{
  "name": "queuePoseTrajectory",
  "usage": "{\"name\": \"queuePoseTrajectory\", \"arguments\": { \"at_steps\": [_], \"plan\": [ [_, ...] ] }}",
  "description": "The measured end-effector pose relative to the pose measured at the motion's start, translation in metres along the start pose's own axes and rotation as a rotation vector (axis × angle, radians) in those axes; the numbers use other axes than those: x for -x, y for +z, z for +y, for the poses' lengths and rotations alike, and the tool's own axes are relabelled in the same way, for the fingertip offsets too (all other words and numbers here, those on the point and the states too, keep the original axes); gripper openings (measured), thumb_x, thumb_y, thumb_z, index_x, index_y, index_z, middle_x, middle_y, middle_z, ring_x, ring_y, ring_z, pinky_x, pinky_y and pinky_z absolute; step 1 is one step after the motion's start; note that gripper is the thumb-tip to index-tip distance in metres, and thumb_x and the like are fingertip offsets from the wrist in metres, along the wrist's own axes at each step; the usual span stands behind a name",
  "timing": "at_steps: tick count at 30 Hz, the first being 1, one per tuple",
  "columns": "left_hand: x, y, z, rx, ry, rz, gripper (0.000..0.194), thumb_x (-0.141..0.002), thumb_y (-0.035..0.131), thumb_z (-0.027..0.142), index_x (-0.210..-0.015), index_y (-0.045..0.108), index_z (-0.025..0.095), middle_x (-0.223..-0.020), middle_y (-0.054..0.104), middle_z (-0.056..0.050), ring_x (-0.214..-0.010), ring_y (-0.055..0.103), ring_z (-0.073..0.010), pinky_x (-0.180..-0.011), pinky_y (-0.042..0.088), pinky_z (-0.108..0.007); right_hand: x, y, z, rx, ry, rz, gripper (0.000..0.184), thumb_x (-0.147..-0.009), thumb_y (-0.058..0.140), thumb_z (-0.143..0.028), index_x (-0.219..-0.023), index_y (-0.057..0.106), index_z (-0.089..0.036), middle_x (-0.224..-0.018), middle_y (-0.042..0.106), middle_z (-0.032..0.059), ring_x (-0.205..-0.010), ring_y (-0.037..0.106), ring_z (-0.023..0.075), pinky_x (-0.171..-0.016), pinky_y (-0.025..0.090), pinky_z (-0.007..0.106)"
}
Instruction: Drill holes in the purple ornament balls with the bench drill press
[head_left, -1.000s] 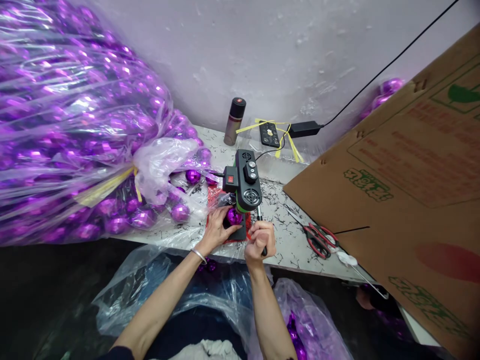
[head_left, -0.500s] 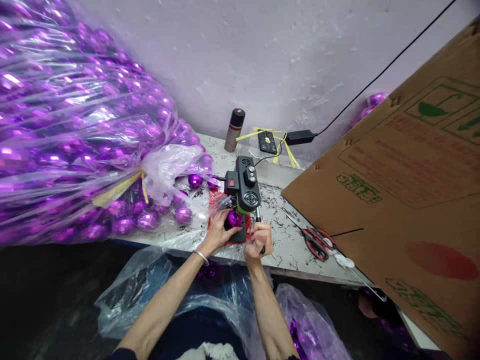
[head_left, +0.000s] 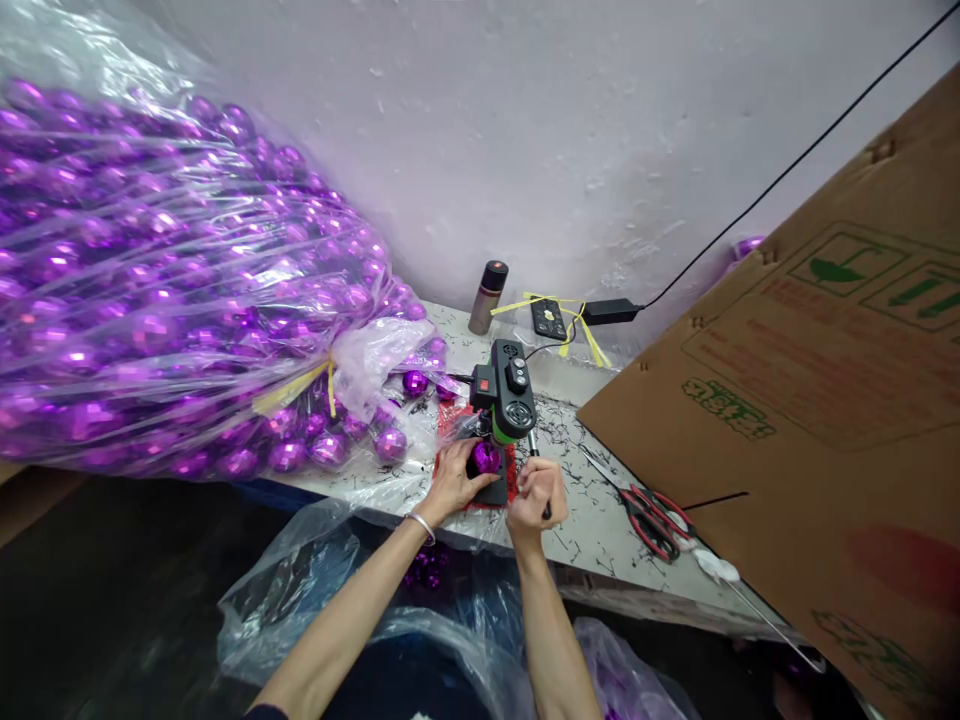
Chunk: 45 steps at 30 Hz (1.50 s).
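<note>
A shiny purple ball (head_left: 487,457) sits under the head of a small black-and-green press machine (head_left: 513,385). Thumb and fingers of my left hand (head_left: 454,480) close around the ball from the left, just above the machine's dark base (head_left: 493,491). On the machine's right side, my right hand (head_left: 537,494) is wrapped round its lever handle (head_left: 532,443). Red material (head_left: 511,470) shows under the base. The ball's underside and the part of the machine touching it are hidden.
A big clear bag of purple balls (head_left: 187,300) fills the left, with loose balls (head_left: 391,445) near its tied neck. Behind the machine are a bottle (head_left: 487,298) and a black adapter (head_left: 610,311). Red-handled scissors (head_left: 654,520) lie by a cardboard box (head_left: 810,400). Dark bits (head_left: 592,530) litter the tabletop.
The whole view has shifted, so things appear lower and farther right. Both hands keep their places, the left at the purple ball and the right on the lever.
</note>
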<state>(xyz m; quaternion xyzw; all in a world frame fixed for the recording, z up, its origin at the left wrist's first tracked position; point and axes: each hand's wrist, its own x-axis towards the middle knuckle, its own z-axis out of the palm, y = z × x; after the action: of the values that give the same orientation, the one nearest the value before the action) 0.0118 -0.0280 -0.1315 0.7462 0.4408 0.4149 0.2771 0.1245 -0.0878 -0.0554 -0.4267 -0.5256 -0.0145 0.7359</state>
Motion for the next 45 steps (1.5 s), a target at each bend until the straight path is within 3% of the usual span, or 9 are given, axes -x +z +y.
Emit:
{"name": "queuePoseTrajectory", "arguments": {
  "at_steps": [10, 13, 16, 20, 25, 29, 32, 37, 45],
  "plan": [
    [0.075, -0.038, 0.006, -0.143, 0.161, -0.007, 0.086, -0.085, 0.075, 0.057, -0.153, 0.039, 0.019, -0.148, 0.058, -0.020, -0.137, 0.057, -0.0369, -0.111, 0.050, -0.056, -0.039, -0.001, -0.039, 0.012, 0.123, -0.092, 0.041, -0.103, 0.048, -0.026, -0.063, 0.048, -0.021, -0.062, 0.049, -0.0032, -0.063, 0.052, 0.0120, -0.062, 0.039, 0.029],
    [0.035, -0.071, 0.009, -0.265, 0.088, 0.101, 0.054, -0.100, 0.056, 0.045, -0.147, 0.049, 0.019, -0.146, 0.061, -0.017, -0.137, 0.057, -0.0315, -0.115, 0.048, -0.052, -0.028, -0.001, -0.034, 0.001, 0.097, -0.069, 0.038, -0.103, 0.047, -0.022, -0.065, 0.050, -0.021, -0.064, 0.050, -0.0025, -0.064, 0.052, 0.0121, -0.061, 0.039, 0.029],
    [-0.041, -0.100, 0.006, -0.522, -0.232, 0.176, 0.044, -0.101, 0.050, 0.031, -0.137, 0.056, 0.006, -0.139, 0.062, -0.025, -0.135, 0.057, -0.0349, -0.113, 0.046, -0.050, -0.024, -0.001, -0.033, 0.011, 0.108, -0.061, 0.037, -0.103, 0.046, -0.021, -0.066, 0.052, -0.021, -0.065, 0.050, -0.0021, -0.063, 0.051, 0.0122, -0.060, 0.038, 0.029],
    [-0.114, -0.114, -0.003, -0.681, -0.517, 0.022, 0.049, -0.099, 0.056, 0.036, -0.130, 0.058, -0.002, -0.124, 0.068, -0.031, -0.124, 0.064, -0.0398, -0.104, 0.049, -0.049, -0.025, -0.003, -0.033, 0.046, 0.116, -0.088, 0.037, -0.103, 0.046, -0.023, -0.066, 0.051, -0.021, -0.066, 0.052, -0.0011, -0.062, 0.051, 0.0127, -0.058, 0.038, 0.030],
    [-0.119, -0.120, -0.011, -0.627, -0.506, -0.069, 0.048, -0.097, 0.060, 0.043, -0.129, 0.061, 0.007, -0.124, 0.071, -0.024, -0.116, 0.069, -0.0382, -0.099, 0.054, -0.047, -0.027, -0.004, -0.033, 0.032, 0.088, -0.098, 0.039, -0.103, 0.045, -0.020, -0.064, 0.047, -0.022, -0.065, 0.051, -0.0016, -0.066, 0.055, 0.0133, -0.063, 0.042, 0.030],
    [-0.076, -0.128, -0.006, -0.426, -0.187, 0.095, 0.053, -0.095, 0.064, 0.041, -0.139, 0.054, 0.014, -0.139, 0.064, -0.020, -0.130, 0.062, -0.0350, -0.108, 0.050, -0.050, -0.030, -0.002, -0.037, 0.034, 0.117, -0.099, 0.039, -0.103, 0.045, -0.021, -0.064, 0.047, -0.022, -0.064, 0.049, -0.0020, -0.066, 0.055, 0.0134, -0.063, 0.042, 0.030],
    [-0.030, -0.117, 0.005, -0.172, -0.026, 0.280, 0.059, -0.092, 0.068, 0.045, -0.141, 0.050, 0.017, -0.142, 0.061, -0.017, -0.131, 0.061, -0.0320, -0.109, 0.052, -0.048, -0.036, 0.000, -0.043, 0.042, 0.157, -0.090, 0.041, -0.103, 0.045, -0.024, -0.062, 0.044, -0.023, -0.062, 0.046, -0.0024, -0.065, 0.054, 0.0135, -0.062, 0.042, 0.030],
    [0.023, -0.059, 0.017, 0.270, -0.166, 0.153, 0.055, -0.094, 0.065, 0.047, -0.138, 0.048, 0.019, -0.126, 0.070, -0.014, -0.110, 0.073, -0.0251, -0.098, 0.059, -0.041, -0.049, 0.003, -0.052, 0.053, 0.183, -0.101, 0.041, -0.104, 0.045, -0.026, -0.063, 0.043, -0.022, -0.062, 0.045, -0.0033, -0.062, 0.050, 0.0118, -0.060, 0.039, 0.028],
    [0.023, -0.012, 0.006, 0.024, -0.043, 0.033, 0.058, -0.091, 0.070, 0.044, -0.142, 0.054, 0.021, -0.137, 0.067, -0.015, -0.129, 0.064, -0.0327, -0.109, 0.051, -0.052, -0.054, 0.001, -0.052, 0.045, 0.150, -0.132, 0.041, -0.104, 0.045, -0.024, -0.063, 0.043, -0.022, -0.062, 0.045, -0.0036, -0.062, 0.049, 0.0115, -0.060, 0.039, 0.028]
  ]
}}
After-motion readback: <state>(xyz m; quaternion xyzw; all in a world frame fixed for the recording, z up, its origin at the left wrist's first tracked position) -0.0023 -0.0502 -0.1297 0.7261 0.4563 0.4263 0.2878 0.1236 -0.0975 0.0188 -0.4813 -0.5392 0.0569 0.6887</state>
